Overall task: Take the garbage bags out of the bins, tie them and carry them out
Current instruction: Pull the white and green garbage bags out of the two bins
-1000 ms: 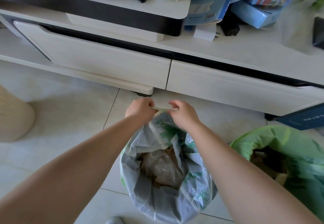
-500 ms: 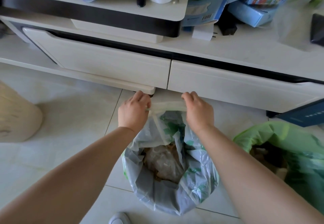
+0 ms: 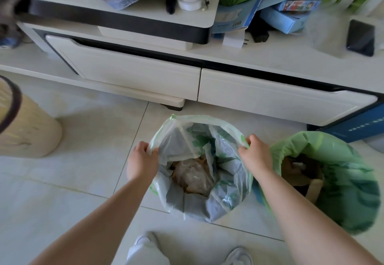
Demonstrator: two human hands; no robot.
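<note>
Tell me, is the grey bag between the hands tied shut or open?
Open. The left hand and right hand grip opposite sides of the grey bag, its mouth spread wide; rubbish shows inside.

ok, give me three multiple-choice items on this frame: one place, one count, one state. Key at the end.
1. Where does the green bag stand relative to the grey bag?
A. on the person's left of it
B. up on the cabinet
C. on the person's right of it

2. How many garbage bags show on the floor?
A. one
B. two
C. four

3. How is the grey bag's mouth?
A. held spread open by the left hand and the right hand
B. knotted shut
C. folded flat on the floor

Key:
1 C: the green bag sits just beyond the right hand.
2 B: only the grey and the green one show.
3 A: each hand grips one side of the rim, and the inside is in view.
</note>
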